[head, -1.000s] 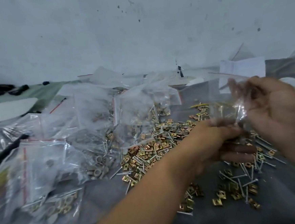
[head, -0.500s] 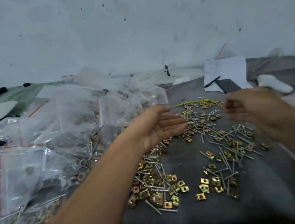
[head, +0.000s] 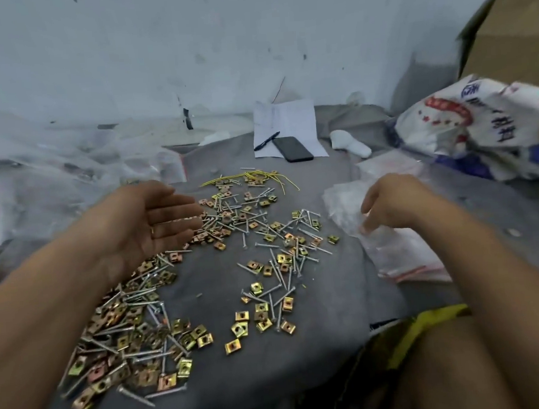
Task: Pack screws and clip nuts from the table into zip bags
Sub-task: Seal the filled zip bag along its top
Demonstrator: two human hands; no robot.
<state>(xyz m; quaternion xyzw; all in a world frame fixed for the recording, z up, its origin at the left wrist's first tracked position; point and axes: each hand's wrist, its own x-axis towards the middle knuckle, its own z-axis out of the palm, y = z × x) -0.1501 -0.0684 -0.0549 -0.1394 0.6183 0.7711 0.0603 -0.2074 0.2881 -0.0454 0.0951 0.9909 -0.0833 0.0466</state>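
Observation:
Brass-coloured clip nuts (head: 260, 314) and thin silver screws (head: 278, 287) lie scattered over a grey cloth (head: 321, 345). A denser heap of both (head: 127, 344) sits at the lower left. My left hand (head: 147, 223) hovers palm up above the heap's far end, fingers apart, holding nothing. My right hand (head: 387, 204) rests fingertips down on a stack of empty clear zip bags (head: 394, 252) with red seal lines at the right; whether it grips one I cannot tell. Filled zip bags (head: 51, 189) pile up, blurred, at the far left.
A sheet of paper (head: 290, 122) with a black pen (head: 266, 140) and a black phone (head: 293, 149) lies at the back. Yellow wire ties (head: 259, 174) lie beyond the screws. A printed woven sack (head: 487, 122) and a cardboard box (head: 512, 30) stand right. My knee (head: 452, 367) is at the lower right.
The clear bag held between both hands a second ago is gone from them. My view swung right; my right hand dropped onto the empty bag stack, and my left hand opened palm up.

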